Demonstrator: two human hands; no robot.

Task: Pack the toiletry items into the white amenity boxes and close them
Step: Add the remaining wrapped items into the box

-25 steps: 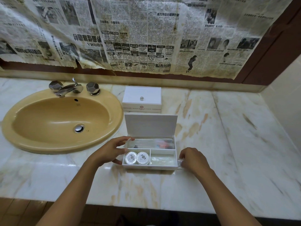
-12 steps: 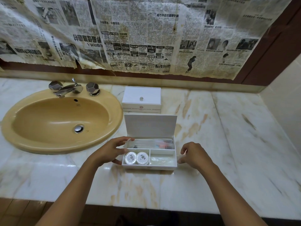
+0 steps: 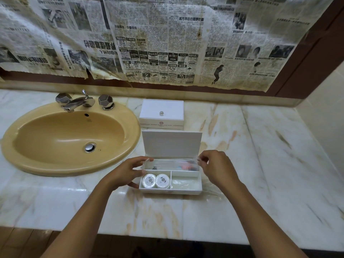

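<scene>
While the open white amenity box (image 3: 170,189) sits near the front edge of the marble counter (image 3: 260,164), its flat lid (image 3: 171,143) stands straight up at the back. Bare marble stretches wide on the right side of the box, all the way to the side wall. On the left, the round yellow sink (image 3: 68,138) is close by, so the room there is small. Two white boxes are on the counter: the open one and a closed amenity box (image 3: 161,114) just behind it, with a tiny round knob on top. Inside the open box are three spaces. The long back space holds a clear plastic packet (image 3: 173,163) with something red in it. The front left space holds two round white soaps (image 3: 156,181), side by side and touching. The front right space holds something pale and see-through that I cannot make out. The left hand (image 3: 123,173) curls around the left end of the open box, fingers pinching the left end of the packet. The right hand (image 3: 216,169) pinches the right end of the same packet with tight fingertips. A shiny silver tap (image 3: 76,102) with two bumpy knobs sits behind the sink. Old wrinkled newspaper (image 3: 149,40) covers the wall above.
</scene>
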